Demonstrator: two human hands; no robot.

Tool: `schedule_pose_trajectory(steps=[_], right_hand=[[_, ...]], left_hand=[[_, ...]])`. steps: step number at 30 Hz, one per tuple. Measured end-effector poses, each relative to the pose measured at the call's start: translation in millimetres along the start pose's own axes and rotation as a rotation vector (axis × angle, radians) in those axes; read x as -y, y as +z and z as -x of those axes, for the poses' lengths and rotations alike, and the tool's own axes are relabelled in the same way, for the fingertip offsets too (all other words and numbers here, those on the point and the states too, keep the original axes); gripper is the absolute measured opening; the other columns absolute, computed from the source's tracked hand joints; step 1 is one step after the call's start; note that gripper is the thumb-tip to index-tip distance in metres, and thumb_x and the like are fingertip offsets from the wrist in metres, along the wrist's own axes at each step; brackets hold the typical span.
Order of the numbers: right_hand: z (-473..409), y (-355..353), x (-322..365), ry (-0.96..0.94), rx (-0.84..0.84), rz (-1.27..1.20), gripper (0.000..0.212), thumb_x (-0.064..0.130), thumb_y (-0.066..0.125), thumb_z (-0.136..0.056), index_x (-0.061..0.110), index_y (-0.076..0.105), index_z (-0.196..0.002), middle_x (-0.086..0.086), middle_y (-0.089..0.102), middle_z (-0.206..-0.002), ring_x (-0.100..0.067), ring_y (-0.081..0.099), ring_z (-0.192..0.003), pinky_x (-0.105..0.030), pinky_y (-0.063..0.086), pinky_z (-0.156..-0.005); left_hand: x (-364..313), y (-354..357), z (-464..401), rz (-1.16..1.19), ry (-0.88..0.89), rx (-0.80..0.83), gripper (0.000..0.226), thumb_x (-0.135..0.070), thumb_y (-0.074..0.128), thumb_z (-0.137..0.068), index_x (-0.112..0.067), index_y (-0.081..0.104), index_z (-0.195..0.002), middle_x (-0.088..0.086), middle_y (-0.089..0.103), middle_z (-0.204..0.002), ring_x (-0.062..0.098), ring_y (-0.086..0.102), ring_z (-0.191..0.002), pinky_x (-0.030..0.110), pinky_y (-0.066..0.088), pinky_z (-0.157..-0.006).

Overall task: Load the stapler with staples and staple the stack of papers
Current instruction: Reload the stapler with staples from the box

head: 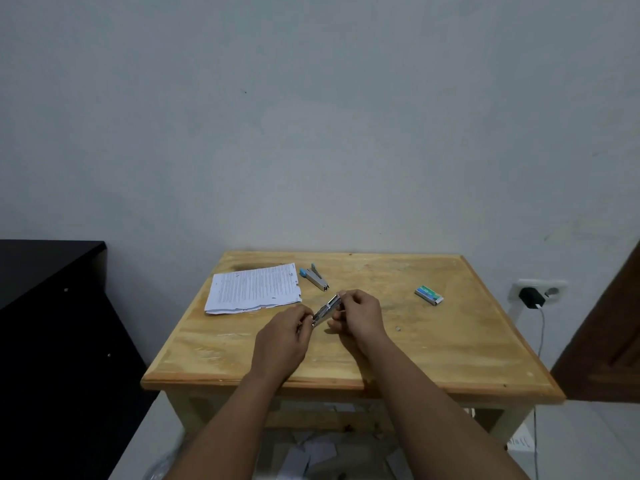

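Observation:
A small silver metal stapler (326, 309) is held just above the middle of the wooden table (450, 344), tilted with its far end up. My left hand (285, 332) pinches its near lower end. My right hand (360, 313) grips its far upper end with the fingertips. The stack of printed papers (254, 287) lies flat at the table's back left. Beside it lies a second stapler-like tool with blue ends (313, 277). A green and white staple box (429, 294) rests at the back right, shut as far as I can tell.
A tiny metal bit (398, 329) lies on the table right of my right hand. A black cabinet (52, 306) stands to the left. A wall socket with a black charger (531, 296) and its cable is on the right, next to a brown door (609, 341). Paper scraps lie under the table.

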State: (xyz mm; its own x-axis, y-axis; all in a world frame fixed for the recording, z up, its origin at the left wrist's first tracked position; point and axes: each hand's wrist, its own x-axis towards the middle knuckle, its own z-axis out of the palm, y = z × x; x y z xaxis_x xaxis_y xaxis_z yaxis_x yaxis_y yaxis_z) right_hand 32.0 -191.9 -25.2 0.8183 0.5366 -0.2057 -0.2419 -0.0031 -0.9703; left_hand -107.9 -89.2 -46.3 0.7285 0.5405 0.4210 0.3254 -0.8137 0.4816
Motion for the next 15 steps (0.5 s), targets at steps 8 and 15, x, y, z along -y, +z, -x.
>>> schedule_pose_trajectory(steps=[8, 15], right_hand=[[8, 0, 1, -0.037, 0.014, 0.102, 0.015, 0.011, 0.061, -0.103, 0.011, 0.07, -0.116, -0.024, 0.074, -0.089, -0.026, 0.068, -0.057, -0.049, 0.067, -0.071], [16, -4, 6, -0.021, 0.072, 0.059, 0.024, 0.003, 0.056, -0.102, 0.013, 0.067, -0.121, -0.021, 0.071, -0.089, -0.035, 0.069, -0.069, -0.046, 0.066, -0.069]], left_hand=[[-3, 0, 3, -0.109, 0.044, -0.028, 0.01, -0.041, 0.058, -0.102, -0.034, 0.064, -0.101, -0.013, 0.065, -0.086, 0.009, 0.058, -0.08, 0.035, 0.052, -0.06], [0, 2, 2, -0.121, 0.048, -0.052, 0.012, -0.043, 0.058, -0.102, -0.034, 0.066, -0.101, -0.012, 0.065, -0.085, 0.01, 0.059, -0.079, 0.034, 0.05, -0.059]])
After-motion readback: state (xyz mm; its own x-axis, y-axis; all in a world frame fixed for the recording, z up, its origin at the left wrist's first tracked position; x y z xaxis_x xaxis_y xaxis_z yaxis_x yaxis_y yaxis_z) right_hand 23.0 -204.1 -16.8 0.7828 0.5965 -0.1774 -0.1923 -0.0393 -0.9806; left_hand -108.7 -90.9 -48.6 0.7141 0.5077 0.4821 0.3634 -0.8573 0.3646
